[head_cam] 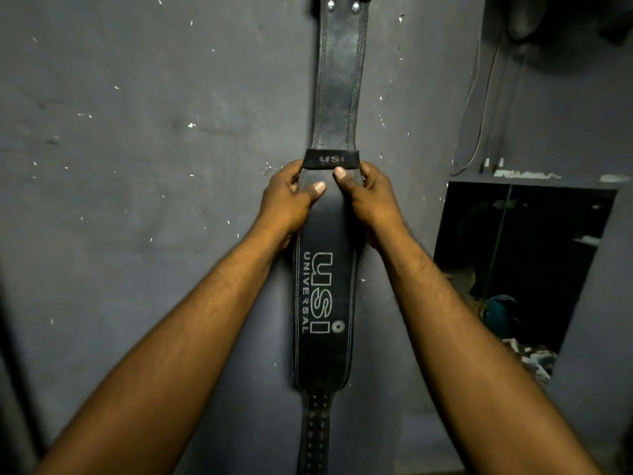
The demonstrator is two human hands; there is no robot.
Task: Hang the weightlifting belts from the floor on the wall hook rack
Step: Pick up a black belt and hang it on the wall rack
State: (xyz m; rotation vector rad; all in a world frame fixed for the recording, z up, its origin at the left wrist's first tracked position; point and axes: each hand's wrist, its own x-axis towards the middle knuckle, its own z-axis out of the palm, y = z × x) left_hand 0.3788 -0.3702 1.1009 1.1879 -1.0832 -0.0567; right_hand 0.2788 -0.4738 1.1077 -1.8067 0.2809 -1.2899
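Observation:
A black leather weightlifting belt (323,303) hangs straight down a grey wall, its top end running out of view at the upper edge, where two metal rivets show. White "USI UNIVERSAL" lettering marks its wide part. A small black keeper loop (331,158) circles the narrow strap. My left hand (291,197) grips the belt's left edge just under the loop, thumb on the front. My right hand (368,197) grips the right edge at the same height, thumb pressed below the loop. The hook itself is hidden.
The grey wall (154,149) is chipped with white specks. To the right is a dark recessed niche (520,262) holding clutter and a blue object. Thin cables (479,108) dangle above the niche from a dark shape in the upper right corner.

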